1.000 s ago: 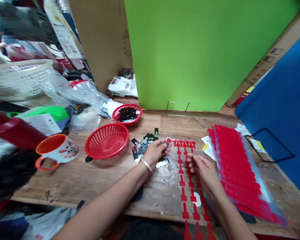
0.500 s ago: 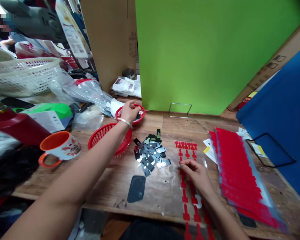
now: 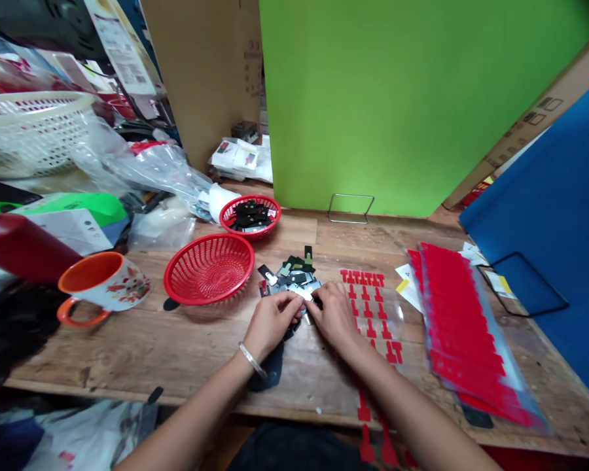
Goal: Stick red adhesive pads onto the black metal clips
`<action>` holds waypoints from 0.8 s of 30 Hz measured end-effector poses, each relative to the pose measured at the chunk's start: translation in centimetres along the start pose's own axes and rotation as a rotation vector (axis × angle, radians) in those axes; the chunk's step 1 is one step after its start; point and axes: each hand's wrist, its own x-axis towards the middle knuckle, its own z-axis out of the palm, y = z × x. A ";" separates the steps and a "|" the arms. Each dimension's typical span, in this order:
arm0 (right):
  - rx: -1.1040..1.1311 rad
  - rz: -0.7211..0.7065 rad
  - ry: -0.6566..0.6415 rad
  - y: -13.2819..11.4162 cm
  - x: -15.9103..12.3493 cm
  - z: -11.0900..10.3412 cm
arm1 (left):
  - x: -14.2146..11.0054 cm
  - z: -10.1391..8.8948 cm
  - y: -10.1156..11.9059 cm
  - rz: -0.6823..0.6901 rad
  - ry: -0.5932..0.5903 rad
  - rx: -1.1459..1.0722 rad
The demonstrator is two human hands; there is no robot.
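Note:
My left hand [image 3: 273,319] and my right hand [image 3: 338,316] meet over a pile of small flat metal plates [image 3: 298,267], dark and silvery. Between their fingertips shows a small bright metal plate [image 3: 304,294]. Both hands are closed in a pinch on it, though the fingers cover much of it. Part of the pile lies hidden behind the hands. Right of them, a clear sheet carries rows of red T-shaped stickers [image 3: 370,329], partly under my right forearm. A dark flat pad [image 3: 271,371] lies beneath my left wrist.
A small red basket [image 3: 276,226] holds dark plates; a larger red basket [image 3: 211,297] stands in front of it. An orange-and-white mug [image 3: 127,288] is at left. Stacked red sticker sheets [image 3: 464,327] lie right, beside a blue board [image 3: 559,216]. A green board [image 3: 422,104] closes the back.
My left hand has come back from the small red basket to the pile. My right hand has moved left from the red stickers to meet it. The view has shifted slightly.

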 end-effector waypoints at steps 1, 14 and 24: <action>0.018 0.027 0.009 -0.1 0.1 0.2 | -0.2 0.2 -0.1 -0.037 0.013 -0.056; 0.147 -0.092 0.016 -2.9 -4.9 -2.8 | -1.2 2.7 0.0 -0.115 0.014 -0.223; 0.055 -0.146 -0.044 1.4 -6.9 -5.0 | -3.6 3.3 -0.9 0.285 -0.036 0.787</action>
